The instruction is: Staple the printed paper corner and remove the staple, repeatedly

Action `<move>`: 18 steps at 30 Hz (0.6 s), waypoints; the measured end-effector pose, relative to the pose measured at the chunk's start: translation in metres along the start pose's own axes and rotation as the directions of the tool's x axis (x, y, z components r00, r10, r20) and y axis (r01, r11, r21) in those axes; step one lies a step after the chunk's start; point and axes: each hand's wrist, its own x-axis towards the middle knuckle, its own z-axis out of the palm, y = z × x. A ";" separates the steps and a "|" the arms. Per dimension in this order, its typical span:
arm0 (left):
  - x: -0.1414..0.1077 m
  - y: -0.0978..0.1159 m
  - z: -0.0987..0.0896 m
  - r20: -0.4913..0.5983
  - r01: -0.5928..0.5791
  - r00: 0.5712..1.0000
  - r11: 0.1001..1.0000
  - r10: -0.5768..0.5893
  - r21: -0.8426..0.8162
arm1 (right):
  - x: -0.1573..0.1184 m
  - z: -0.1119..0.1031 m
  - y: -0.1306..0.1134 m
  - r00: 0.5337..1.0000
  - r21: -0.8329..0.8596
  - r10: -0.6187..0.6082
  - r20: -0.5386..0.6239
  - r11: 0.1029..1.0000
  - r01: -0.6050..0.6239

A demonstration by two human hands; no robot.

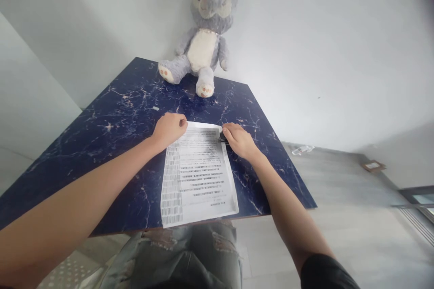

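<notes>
A printed sheet of paper (203,176), possibly more than one layer, lies on the blue marble-patterned table (111,122), its near edge reaching the table's front edge. My left hand (169,128) is closed at the sheet's far left corner, with curled fingers pinching the edge. At the upper right edge, my right hand (239,139) is wrapped over a small black stapler (223,137). Only the stapler's front end shows, set over the paper's margin; the rest is hidden under the palm.
A grey plush rabbit (202,49) sits at the table's back against the wall. A small pale scrap (155,108) lies left of it. On the floor to the right are a clear plastic-looking item (303,149) and a brown box-like object (373,165).
</notes>
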 end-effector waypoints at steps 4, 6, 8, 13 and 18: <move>0.000 0.000 0.002 0.027 0.003 1.000 1.000 -0.003 -0.018 | 0.000 0.010 -0.010 0.999 -0.183 -0.045 -0.018 0.982 0.041; 0.001 0.000 0.002 0.028 -0.007 1.000 1.000 0.007 -0.027 | 0.002 0.018 -0.016 0.998 -0.243 -0.051 -0.028 0.969 0.042; 0.002 -0.001 0.002 0.026 -0.016 1.000 0.999 0.017 -0.035 | 0.005 0.023 -0.018 0.999 -0.253 -0.033 -0.033 0.967 0.024; 0.007 -0.009 0.005 0.060 -0.136 0.989 0.990 0.138 -0.034 | 0.004 0.001 0.003 0.989 0.037 -0.146 0.029 0.989 0.145; 0.011 -0.012 0.006 0.009 -0.197 0.980 0.979 0.197 0.047 | 0.001 -0.025 0.041 0.920 0.252 -0.353 0.173 0.918 0.305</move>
